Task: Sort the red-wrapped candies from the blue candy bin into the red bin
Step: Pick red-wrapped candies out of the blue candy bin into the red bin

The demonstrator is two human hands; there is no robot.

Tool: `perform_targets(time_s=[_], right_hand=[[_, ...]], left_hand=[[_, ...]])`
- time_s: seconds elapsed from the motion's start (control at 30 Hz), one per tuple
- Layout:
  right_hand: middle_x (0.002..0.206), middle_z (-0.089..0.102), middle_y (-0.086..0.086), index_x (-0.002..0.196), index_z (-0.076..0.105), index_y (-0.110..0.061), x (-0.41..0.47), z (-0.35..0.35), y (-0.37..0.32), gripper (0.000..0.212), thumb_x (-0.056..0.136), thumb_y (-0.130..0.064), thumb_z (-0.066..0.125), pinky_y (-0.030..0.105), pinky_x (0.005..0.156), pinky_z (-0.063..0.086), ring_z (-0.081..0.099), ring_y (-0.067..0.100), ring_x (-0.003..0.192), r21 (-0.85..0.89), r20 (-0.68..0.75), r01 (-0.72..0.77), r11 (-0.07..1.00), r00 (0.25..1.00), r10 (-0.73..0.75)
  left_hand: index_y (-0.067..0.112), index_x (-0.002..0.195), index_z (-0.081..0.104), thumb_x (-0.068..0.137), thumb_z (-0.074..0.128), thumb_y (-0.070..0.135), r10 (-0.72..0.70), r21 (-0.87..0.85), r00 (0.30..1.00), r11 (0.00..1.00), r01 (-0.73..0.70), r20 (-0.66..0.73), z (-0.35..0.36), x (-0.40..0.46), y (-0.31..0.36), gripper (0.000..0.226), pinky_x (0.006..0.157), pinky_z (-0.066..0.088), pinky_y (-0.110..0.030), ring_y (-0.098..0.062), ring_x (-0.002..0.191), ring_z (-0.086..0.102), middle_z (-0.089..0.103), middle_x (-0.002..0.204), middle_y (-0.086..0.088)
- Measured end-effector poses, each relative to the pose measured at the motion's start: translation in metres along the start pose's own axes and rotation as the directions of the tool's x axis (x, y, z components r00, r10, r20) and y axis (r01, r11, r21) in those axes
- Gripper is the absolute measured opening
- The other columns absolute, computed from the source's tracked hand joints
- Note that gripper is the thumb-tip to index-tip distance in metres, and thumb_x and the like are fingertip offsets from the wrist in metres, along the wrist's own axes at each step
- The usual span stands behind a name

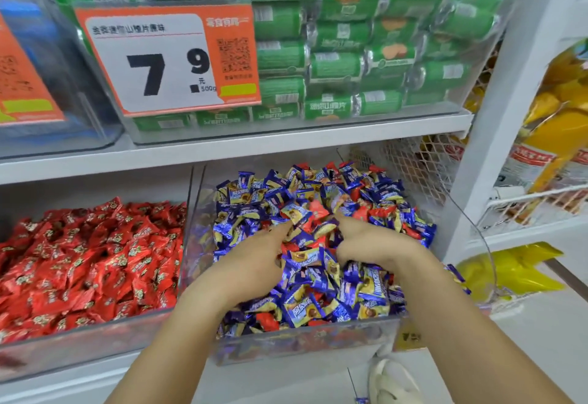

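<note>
Right between the two hands, a red candy (318, 209) lies among blue candies (305, 279) in the blue bin (305, 344); more red ones show beyond the right hand (372, 244). Both hands are sunk into the heap. The left hand (251, 260) points its forefinger toward that candy; whether either hand grips anything I cannot tell. Left of the left hand sits the red bin (79, 349), full of red wrappers. Above the hands hang a price tag (168, 60) and green packs (350, 47).
</note>
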State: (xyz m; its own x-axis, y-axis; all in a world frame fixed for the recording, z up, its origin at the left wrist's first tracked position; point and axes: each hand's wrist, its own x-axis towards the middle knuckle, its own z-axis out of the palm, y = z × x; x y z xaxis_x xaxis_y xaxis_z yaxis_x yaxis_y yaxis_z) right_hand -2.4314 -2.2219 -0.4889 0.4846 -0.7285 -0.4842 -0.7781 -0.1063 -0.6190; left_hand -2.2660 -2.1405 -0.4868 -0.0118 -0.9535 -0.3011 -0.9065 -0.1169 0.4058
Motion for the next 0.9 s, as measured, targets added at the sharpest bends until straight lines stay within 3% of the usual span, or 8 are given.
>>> perform_targets(time_s=[0.17,0.3,0.43,0.57,0.67,0.73,0.83,0.9], right_hand=[[0.113,0.064,0.008,0.137,0.043,-0.020,-0.002,0.003,-0.011,0.074,0.071,0.009,0.063,0.044,0.094,0.047,0.063,0.021,0.094,0.236,-0.056,0.256,0.938,0.967,-0.250],[0.130,0.057,-0.004,0.139,0.041,-0.031,-0.008,-0.001,-0.009,0.079,0.073,0.002,0.068,0.038,0.098,0.048,0.062,0.017,0.108,0.212,-0.096,0.381,0.900,0.924,-0.369],[0.132,0.054,-0.002,0.143,0.034,-0.042,-0.023,-0.009,0.010,0.075,0.084,-0.007,0.065,0.037,0.075,0.052,0.065,0.017,0.084,-0.165,-0.249,0.185,0.969,0.942,-0.223],[0.132,0.056,-0.001,0.143,0.036,-0.036,-0.033,-0.011,0.024,0.061,0.089,-0.022,0.062,0.029,0.083,0.044,0.056,0.019,0.110,-0.342,-0.403,-0.009,0.939,0.904,-0.139],[0.129,0.058,-0.003,0.134,0.047,-0.040,-0.038,-0.007,0.023,0.054,0.088,-0.017,0.062,0.031,0.084,0.049,0.058,0.017,0.108,-0.344,-0.427,0.032,0.938,0.885,-0.187],[0.131,0.058,-0.004,0.128,0.052,-0.042,-0.037,0.001,0.018,0.056,0.085,-0.009,0.061,0.034,0.084,0.050,0.060,0.017,0.105,-0.362,-0.396,0.079,0.929,0.889,-0.230],[0.130,0.057,-0.004,0.126,0.055,-0.040,-0.029,0.010,0.014,0.052,0.086,-0.007,0.059,0.034,0.085,0.050,0.057,0.017,0.109,-0.413,-0.361,0.099,0.905,0.895,-0.263],[0.131,0.055,-0.002,0.132,0.051,-0.037,-0.027,0.012,0.012,0.046,0.089,-0.023,0.061,0.032,0.087,0.048,0.055,0.017,0.111,-0.414,-0.329,0.114,0.903,0.906,-0.265]], left_hand=[[0.040,0.145,0.022,0.091,0.046,0.004,0.015,-0.109,0.988,0.994,-0.032,-0.152,-0.007,-0.008,-0.005,0.070,0.087,0.051,-0.038,-0.018,0.098,0.060,0.054,0.133,0.000],[0.045,0.138,0.037,0.089,0.045,0.001,0.080,-0.040,0.959,0.995,-0.094,-0.272,-0.018,-0.021,-0.004,0.066,0.086,0.045,-0.026,-0.018,0.109,0.057,0.059,0.128,0.005],[0.049,0.138,0.034,0.088,0.043,-0.001,0.037,0.087,0.953,0.996,-0.011,-0.300,-0.021,-0.031,-0.008,0.072,0.065,0.039,-0.018,-0.008,0.075,0.051,0.060,0.124,0.006],[0.034,0.139,0.040,0.091,0.046,0.002,0.007,0.029,0.908,1.000,0.006,-0.419,-0.016,-0.034,-0.007,0.057,0.083,0.040,-0.029,-0.021,0.104,0.054,0.055,0.129,-0.001],[0.024,0.119,0.050,0.097,0.043,0.013,-0.014,-0.054,0.875,0.998,-0.013,-0.484,-0.012,-0.035,-0.001,0.026,0.075,0.038,-0.031,-0.021,0.086,0.051,0.054,0.118,-0.003],[0.022,0.112,0.049,0.099,0.040,0.027,-0.038,-0.091,0.879,0.996,-0.007,-0.476,-0.006,-0.034,0.004,0.017,0.075,0.037,-0.032,-0.020,0.091,0.052,0.054,0.112,-0.001],[0.022,0.109,0.048,0.092,0.040,0.057,-0.080,-0.036,0.889,0.997,0.071,-0.452,0.005,-0.028,0.013,0.040,0.073,0.042,-0.034,-0.022,0.094,0.055,0.053,0.107,0.003],[0.020,0.109,0.047,0.087,0.042,0.065,-0.083,0.072,0.906,0.990,0.124,-0.415,0.013,-0.024,0.019,0.050,0.069,0.041,-0.033,-0.023,0.094,0.056,0.053,0.106,0.001]])
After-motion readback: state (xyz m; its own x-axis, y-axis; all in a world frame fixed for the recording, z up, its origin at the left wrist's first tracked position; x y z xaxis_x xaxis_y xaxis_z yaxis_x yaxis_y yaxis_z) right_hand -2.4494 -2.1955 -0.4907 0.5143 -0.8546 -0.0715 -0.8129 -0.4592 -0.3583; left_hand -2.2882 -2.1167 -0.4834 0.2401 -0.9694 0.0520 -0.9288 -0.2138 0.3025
